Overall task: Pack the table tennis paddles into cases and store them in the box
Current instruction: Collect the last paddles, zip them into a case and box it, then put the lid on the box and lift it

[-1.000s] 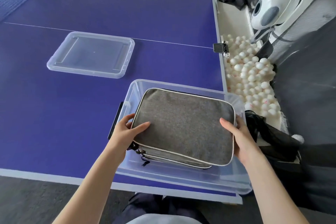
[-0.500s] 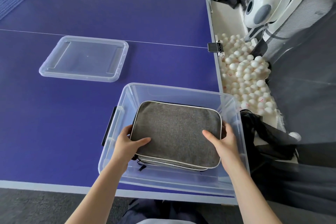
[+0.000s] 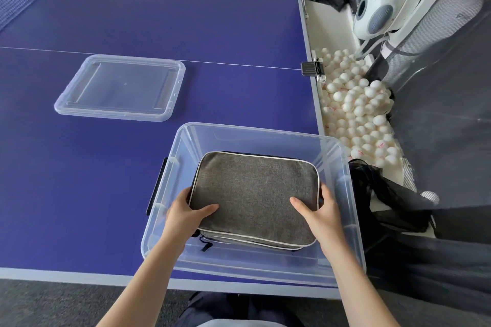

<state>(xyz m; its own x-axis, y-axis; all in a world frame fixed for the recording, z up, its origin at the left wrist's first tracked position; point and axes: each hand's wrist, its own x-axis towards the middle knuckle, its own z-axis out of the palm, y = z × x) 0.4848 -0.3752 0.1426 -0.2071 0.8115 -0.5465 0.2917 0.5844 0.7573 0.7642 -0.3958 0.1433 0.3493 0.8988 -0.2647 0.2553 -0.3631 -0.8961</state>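
- A clear plastic box [image 3: 252, 141], rectangular with rounded corners and no cover on it, sits on a blue counter [image 3: 79, 180]; its near wall lies close to the counter's pale near edge and its right wall close to the right edge.
- Inside the box's walls is a grey woven-fabric case [image 3: 255, 194], a flat rounded rectangle with white piping; a zip pull dangles at its near left corner.
- Whether the case touches the box's bottom cannot be told.
- Both hands grip the case: the left hand [image 3: 183, 216] wraps its left edge and the right hand [image 3: 321, 216] its right edge, thumbs flat on top, fingers curled beneath.
- A broad gap lies between the case and the box's far wall; the side gaps are narrow and filled by the hands.
- A black handle [image 3: 156, 186] is on the box's left outer wall.
- Beyond the box to the left, well apart, a clear lid [image 3: 122, 87] lies flat on open counter.
- Right of the box, off the counter's edge, lie a heap of white balls [image 3: 358, 114] and black netting [image 3: 385, 194].
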